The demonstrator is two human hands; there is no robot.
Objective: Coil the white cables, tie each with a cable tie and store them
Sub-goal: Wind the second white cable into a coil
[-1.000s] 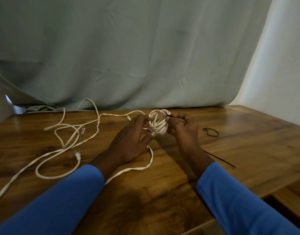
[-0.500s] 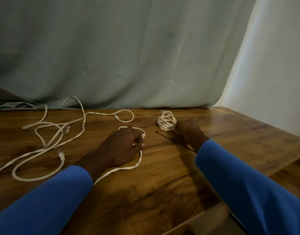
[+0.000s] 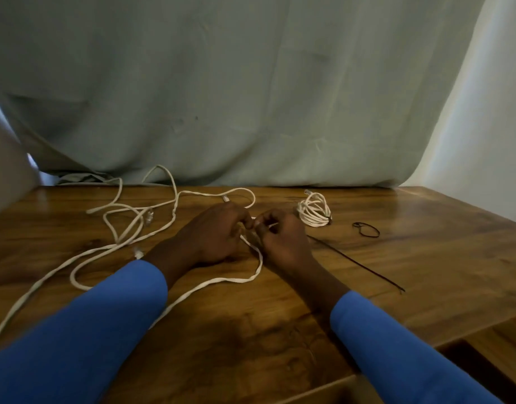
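We see both hands knuckles-up, nearly touching, mid-table (image 3: 431, 258). Left hand (image 3: 213, 237): fingers curled, pinching the loose white cable (image 3: 261, 262). Right hand (image 3: 283, 243): fingers curled, pinching the same cable just beside it. The cable trails left in loose loops. Coiled cable (image 3: 313, 212) lies beyond the right hand, apart. Straight black cable tie (image 3: 356, 262) lies just right of the wrist, looped tie (image 3: 366, 229) further right.

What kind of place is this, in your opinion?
Probably a makeshift work corner indoors: a wooden table against a pale green cloth hung as backdrop, a plain white wall at right, a loose white cable on the table.
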